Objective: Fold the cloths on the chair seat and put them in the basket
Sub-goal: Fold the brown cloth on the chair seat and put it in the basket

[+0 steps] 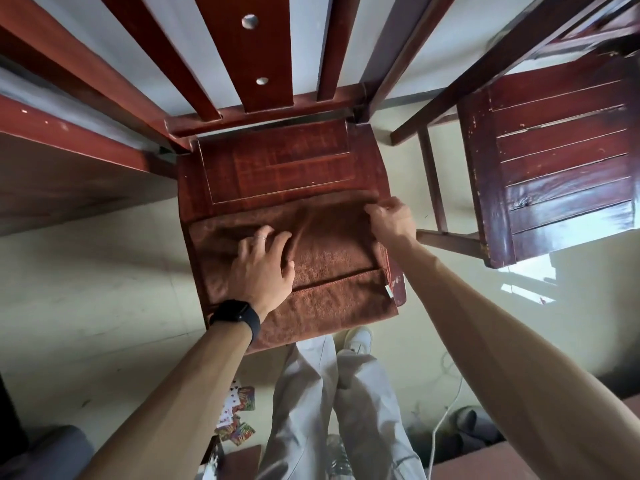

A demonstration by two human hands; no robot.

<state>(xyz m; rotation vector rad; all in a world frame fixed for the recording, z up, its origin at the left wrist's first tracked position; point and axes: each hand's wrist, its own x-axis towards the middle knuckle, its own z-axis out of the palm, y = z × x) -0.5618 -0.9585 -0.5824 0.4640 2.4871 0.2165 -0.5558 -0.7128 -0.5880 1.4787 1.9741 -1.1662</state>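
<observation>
- From where I stand, the folding step is in hand: one brown cloth (332,251) lies across the 6 o'clock half of the chair seat (277,168). Its near edge hangs over the front of the seat, towards the person's legs.
- The cloth looks at least doubled already. A hemmed edge runs across it, with a small white label (388,291) at its 3 o'clock end and another layer showing below.
- The left hand (263,265), with a dark watch (235,317) on the wrist, rests on the cloth at about 9 o'clock from its middle. The fingers are spread and only lightly bent, pressing down rather than gripping. A soft ridge of fabric stands just beside them.
- The right hand (391,223) is at the cloth's 2 o'clock corner, by the right side of the seat. Its fingers are curled over and appear to pinch the far edge, though the fingertips themselves are hard to make out.
- My guess is the next move is to carry that pinched edge over while the left hand keeps the rest pinned, then smooth out the ridge so the fold lies flat.
- I see no basket from here, so the putting-away is still to come. I can make out only this one cloth.
- A second chair (561,161) stands at 3 o'clock, well apart from the work.
</observation>
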